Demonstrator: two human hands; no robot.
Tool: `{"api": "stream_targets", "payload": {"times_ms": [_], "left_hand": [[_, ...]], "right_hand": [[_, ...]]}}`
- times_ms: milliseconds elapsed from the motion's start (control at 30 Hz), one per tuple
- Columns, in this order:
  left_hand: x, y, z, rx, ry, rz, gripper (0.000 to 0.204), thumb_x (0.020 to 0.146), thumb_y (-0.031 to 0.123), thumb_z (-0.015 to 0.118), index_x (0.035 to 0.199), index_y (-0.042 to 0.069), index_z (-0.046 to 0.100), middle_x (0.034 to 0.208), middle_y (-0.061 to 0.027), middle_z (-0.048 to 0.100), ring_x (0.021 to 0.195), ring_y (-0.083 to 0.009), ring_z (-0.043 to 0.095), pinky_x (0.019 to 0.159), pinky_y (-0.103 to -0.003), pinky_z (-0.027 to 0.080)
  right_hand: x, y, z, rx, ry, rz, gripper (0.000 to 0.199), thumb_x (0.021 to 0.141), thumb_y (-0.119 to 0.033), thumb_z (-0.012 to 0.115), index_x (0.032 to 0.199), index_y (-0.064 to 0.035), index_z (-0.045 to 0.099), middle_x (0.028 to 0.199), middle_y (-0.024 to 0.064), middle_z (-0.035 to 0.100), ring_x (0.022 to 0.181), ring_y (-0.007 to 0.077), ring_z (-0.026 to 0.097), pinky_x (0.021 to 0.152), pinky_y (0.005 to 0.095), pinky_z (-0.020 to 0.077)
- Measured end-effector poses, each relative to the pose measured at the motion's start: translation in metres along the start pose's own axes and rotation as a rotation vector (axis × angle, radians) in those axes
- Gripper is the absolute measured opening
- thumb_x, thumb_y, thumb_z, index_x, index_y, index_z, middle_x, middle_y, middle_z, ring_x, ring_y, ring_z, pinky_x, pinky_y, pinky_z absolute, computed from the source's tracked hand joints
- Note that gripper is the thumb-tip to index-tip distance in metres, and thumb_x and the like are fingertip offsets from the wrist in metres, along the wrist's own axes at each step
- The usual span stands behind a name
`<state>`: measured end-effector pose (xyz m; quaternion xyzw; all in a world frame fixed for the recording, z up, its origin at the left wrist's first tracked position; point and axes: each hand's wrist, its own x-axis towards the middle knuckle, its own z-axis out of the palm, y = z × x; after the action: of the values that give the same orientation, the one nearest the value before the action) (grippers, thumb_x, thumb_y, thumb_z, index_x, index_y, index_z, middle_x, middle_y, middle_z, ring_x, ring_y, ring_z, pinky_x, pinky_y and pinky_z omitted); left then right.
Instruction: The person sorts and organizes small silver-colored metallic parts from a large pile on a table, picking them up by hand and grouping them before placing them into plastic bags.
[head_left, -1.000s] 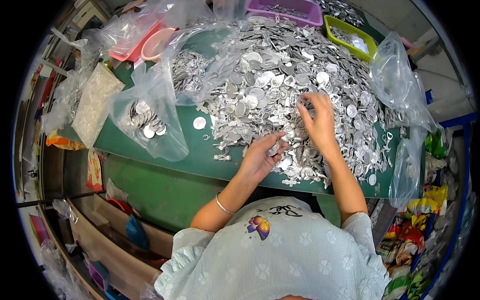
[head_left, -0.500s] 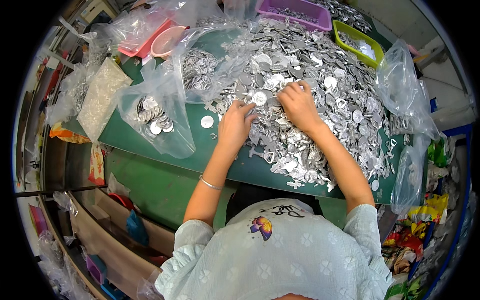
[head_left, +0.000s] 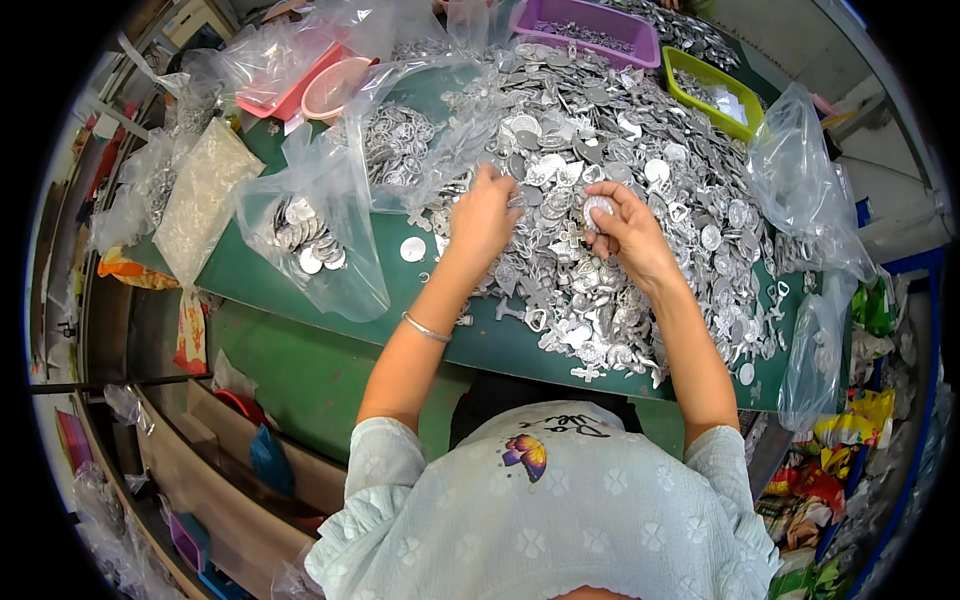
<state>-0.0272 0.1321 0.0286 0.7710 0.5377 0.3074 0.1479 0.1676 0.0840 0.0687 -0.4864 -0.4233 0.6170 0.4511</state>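
Silver metal pieces (head_left: 640,200) under both hands; clear bag (head_left: 310,235) left.

A big pile of shiny silver metal pieces (head_left: 640,200) lies on the green desk (head_left: 300,290); one round piece (head_left: 598,207) is lifted.
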Motion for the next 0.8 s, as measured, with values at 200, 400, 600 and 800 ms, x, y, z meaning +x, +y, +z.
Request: {"api": "stream_targets", "payload": {"times_ms": [200, 400, 600, 800], "left_hand": [[-0.037, 0.012, 0.001, -1.498, -0.342, -0.652, 0.02, 0.086, 0.015, 0.055, 0.101, 0.004, 0.05, 0.08, -0.0065, 0.061, 0.073, -0.0205, 0.06, 0.062, -0.031, 0.051], [-0.059, 0.039, 0.003, -1.924, -0.452, -0.958, 0.022, 0.089, 0.024, 0.051, 0.097, 0.004, 0.051, 0.081, -0.009, 0.062, 0.072, -0.021, 0.063, 0.062, -0.032, 0.054], [-0.052, 0.034, -0.001, -1.481, -0.192, -0.676, 0.021, 0.086, 0.01, 0.053, 0.105, 0.002, 0.056, 0.082, -0.0104, 0.064, 0.07, -0.0204, 0.062, 0.059, -0.028, 0.051], [-0.012, -0.002, 0.009, -0.813, -0.166, -0.307, 0.023, 0.088, 0.015, 0.054, 0.104, 0.0, 0.059, 0.076, -0.0062, 0.062, 0.059, -0.0148, 0.056, 0.052, -0.026, 0.046]], "right_hand": [[-0.015, 0.002, 0.019, -0.141, -0.105, -0.086, 0.031, 0.088, -0.004, 0.048, 0.118, -0.0057, 0.042, 0.081, 0.0016, 0.051, 0.057, 0.0049, 0.047, 0.049, 0.0173, 0.0349], [-0.01, 0.0, 0.025, -0.9, -0.084, -0.397, 0.022, 0.079, -0.008, 0.059, 0.101, -0.0034, 0.057, 0.099, 0.0104, 0.057, 0.089, 0.0295, 0.056, 0.076, 0.0377, 0.0453], [0.041, 0.026, 0.01, -1.586, -0.027, -0.907, 0.012, 0.069, -0.009, 0.059, 0.08, -0.0052, 0.062, 0.086, 0.0062, 0.054, 0.089, 0.0215, 0.048, 0.077, 0.0336, 0.0387], [0.039, 0.017, 0.003, -1.303, 0.162, -1.092, 0.01, 0.072, -0.008, 0.061, 0.081, -0.0044, 0.06, 0.087, 0.0057, 0.055, 0.086, 0.022, 0.05, 0.075, 0.0335, 0.038]]}}
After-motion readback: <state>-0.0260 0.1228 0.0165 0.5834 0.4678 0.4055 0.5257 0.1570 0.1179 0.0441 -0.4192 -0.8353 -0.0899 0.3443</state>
